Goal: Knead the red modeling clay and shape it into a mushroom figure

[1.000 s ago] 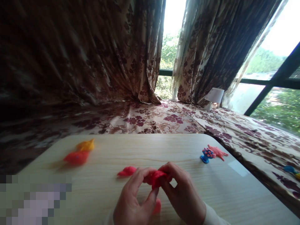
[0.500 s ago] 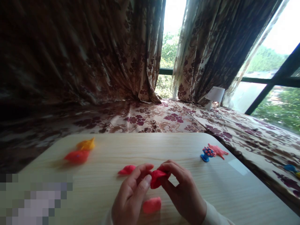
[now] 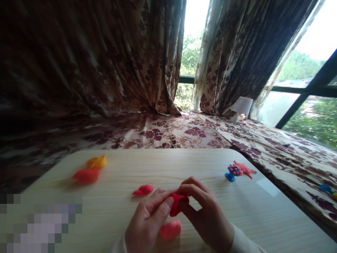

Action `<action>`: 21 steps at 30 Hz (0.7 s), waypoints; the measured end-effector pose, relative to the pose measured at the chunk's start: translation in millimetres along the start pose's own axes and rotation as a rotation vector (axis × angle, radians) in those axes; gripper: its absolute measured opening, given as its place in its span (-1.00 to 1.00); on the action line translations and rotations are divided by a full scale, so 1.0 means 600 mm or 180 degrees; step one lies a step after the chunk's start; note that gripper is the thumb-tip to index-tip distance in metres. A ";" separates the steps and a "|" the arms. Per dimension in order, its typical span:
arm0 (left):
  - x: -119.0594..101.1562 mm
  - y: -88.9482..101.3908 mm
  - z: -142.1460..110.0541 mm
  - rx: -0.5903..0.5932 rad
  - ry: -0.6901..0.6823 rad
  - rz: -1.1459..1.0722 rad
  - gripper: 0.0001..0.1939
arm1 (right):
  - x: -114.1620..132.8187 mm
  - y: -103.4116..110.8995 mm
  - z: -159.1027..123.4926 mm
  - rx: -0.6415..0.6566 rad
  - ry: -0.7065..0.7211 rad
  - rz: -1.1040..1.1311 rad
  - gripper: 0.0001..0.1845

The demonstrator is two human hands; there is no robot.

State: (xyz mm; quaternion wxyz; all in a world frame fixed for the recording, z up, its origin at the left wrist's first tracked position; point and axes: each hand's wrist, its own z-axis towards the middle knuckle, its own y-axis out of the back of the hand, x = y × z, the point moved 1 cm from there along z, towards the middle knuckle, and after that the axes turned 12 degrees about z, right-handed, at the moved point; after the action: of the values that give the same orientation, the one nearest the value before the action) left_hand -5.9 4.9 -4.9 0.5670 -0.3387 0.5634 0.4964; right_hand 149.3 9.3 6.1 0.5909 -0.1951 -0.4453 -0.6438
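A red piece of modelling clay [image 3: 176, 206] is pinched between both hands above the table. My left hand [image 3: 149, 218] presses it with thumb and fingers from the left. From the right, my right hand [image 3: 206, 214] grips its edge, the fingers bent over the top and the thumb below. Under the hands lies a pinkish-red clay lump [image 3: 171, 229] with a rounded block shape. Just beyond my left hand, a smaller flattened pink-red clay piece [image 3: 143, 190] rests on the wood.
At the table's [image 3: 126, 165] left are an orange-yellow clay shape [image 3: 97, 161] and a red one [image 3: 86, 175]. On the right stand a blue clay figure with pink dots [image 3: 233, 172] and a flat pink clay shape [image 3: 245, 169]. A white lamp [image 3: 242, 105] sits beyond, near the curtains.
My left fingers have closed in against the red clay and now meet my right fingertips. The clay looks more folded and curled. The other pieces stay where they were.
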 end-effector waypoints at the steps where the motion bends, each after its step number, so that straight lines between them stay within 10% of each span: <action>1: -0.002 -0.001 0.000 0.0003 0.0003 -0.0011 -0.73 | 0.001 -0.001 0.000 -0.0042 0.0032 -0.0040 -0.86; 10: -0.006 -0.007 0.000 -0.0002 0.0719 -0.0883 -0.74 | 0.001 0.001 0.001 0.0133 0.0099 -0.0009 -0.68; 21: 0.001 -0.004 -0.001 0.0036 0.0511 -0.0594 -0.71 | 0.006 0.002 -0.003 0.0223 0.0245 -0.0275 -0.75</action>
State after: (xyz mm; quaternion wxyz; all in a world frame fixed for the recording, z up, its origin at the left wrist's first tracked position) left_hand -4.1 3.9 -6.0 0.5657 -0.4251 0.5758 0.4096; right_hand 150.1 6.0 8.3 0.5857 -0.1301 -0.4525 -0.6597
